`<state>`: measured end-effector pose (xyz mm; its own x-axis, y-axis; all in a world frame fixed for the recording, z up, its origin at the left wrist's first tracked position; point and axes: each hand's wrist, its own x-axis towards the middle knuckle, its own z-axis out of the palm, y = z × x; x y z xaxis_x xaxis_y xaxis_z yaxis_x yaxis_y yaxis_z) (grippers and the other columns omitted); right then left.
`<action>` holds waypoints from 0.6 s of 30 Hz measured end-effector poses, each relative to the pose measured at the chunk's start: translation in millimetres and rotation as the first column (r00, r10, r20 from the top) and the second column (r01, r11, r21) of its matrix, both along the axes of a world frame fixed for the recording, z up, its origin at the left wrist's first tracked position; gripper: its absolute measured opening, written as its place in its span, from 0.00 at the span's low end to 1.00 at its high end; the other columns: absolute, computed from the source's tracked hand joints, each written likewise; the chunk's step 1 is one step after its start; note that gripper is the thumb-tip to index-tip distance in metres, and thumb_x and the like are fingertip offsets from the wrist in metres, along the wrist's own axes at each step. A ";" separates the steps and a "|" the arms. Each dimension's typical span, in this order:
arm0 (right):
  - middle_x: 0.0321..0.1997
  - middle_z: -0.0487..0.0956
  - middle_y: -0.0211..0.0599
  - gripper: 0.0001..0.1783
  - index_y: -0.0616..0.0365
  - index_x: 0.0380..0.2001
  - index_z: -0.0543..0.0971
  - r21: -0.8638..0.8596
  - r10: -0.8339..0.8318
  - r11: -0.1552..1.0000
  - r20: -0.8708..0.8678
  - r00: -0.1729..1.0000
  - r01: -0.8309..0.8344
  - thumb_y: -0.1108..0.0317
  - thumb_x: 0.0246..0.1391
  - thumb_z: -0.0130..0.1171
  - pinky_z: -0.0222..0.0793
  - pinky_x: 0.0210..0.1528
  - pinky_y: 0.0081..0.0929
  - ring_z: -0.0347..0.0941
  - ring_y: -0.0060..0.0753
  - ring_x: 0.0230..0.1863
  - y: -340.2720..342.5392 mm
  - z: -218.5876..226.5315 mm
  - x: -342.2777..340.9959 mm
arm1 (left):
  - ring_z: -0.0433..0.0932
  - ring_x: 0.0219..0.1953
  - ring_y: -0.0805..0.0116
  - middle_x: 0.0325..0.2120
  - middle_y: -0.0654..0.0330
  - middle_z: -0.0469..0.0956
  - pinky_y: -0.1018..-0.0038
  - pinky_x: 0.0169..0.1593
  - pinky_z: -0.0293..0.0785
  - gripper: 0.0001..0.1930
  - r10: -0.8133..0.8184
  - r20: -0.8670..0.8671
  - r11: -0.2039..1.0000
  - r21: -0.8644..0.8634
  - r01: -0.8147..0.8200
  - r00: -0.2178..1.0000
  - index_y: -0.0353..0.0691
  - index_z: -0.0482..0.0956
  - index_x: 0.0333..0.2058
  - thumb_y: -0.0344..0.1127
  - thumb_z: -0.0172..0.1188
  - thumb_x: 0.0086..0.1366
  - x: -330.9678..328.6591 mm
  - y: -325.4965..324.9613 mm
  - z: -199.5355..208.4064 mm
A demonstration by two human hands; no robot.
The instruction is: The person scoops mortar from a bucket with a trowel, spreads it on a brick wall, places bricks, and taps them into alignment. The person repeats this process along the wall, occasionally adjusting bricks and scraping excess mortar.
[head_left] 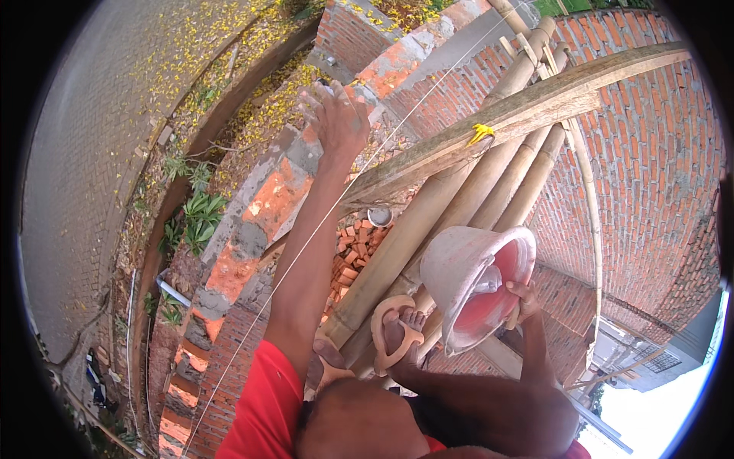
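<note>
My left hand [336,118] reaches far forward to the top of a brick wall [279,195], its fingers spread and mortar-grey. Whether it presses on the wall or hovers just over it, I cannot tell. On the right, my right hand [524,299] grips the rim of a mortar-caked bucket [456,264]. The bucket is tilted, its mouth facing right, with a reddish inside and a grey lump showing in it. Patches of grey mortar and orange brick alternate along the wall top. A thin string [344,195] runs above the wall and crosses over my left forearm.
My sandalled feet [401,330] stand on bamboo poles [451,206]. A wooden beam [535,99] with a yellow tie [481,135] crosses them. Far below lie a brick pile [355,256] and a pale bucket [380,217]. Left of the wall is a drop to plants [200,218] and paving [92,153].
</note>
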<state>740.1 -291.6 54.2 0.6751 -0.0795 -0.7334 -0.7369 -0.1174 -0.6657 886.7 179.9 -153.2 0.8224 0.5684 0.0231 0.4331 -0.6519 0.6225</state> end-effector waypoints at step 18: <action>0.49 0.82 0.46 0.33 0.67 0.58 0.73 0.068 -0.101 0.993 0.009 0.995 0.100 0.82 0.44 0.64 0.84 0.48 0.40 0.83 0.40 0.45 80.5 66.0 -44.6 | 0.81 0.52 0.58 0.44 0.43 0.82 0.63 0.58 0.74 0.36 -0.353 0.184 0.354 -0.881 0.313 0.917 0.26 0.73 0.52 0.58 0.68 0.64 -282.0 -82.2 155.8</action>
